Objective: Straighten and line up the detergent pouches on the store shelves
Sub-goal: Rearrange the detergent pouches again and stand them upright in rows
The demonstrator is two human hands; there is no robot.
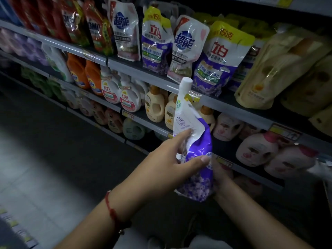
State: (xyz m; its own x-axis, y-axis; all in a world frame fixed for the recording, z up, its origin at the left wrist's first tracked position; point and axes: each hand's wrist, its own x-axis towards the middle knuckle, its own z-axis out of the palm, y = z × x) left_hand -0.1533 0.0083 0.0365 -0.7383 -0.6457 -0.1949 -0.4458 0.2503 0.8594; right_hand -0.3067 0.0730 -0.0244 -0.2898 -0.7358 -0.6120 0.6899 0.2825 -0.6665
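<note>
I hold a purple and white detergent pouch [195, 141] with a white spout cap upright in front of the shelves. My left hand [168, 159] grips its left side, thumb across the front and fingers on the upper white part. My right hand [220, 175] holds it from behind and is mostly hidden by the pouch. On the top shelf [156, 79] stand leaning pouches: two purple ones with yellow tops [218, 58], two white and pink ones [186, 49], and red ones [97, 27] further left.
Cream-coloured pouches [280, 69] lean at the right end of the top shelf. The lower shelves carry orange bottles [84, 72], white and red jugs [125, 97], beige bottles [154, 106] and pink jugs [256, 150]. The grey aisle floor [45, 168] lies to the left.
</note>
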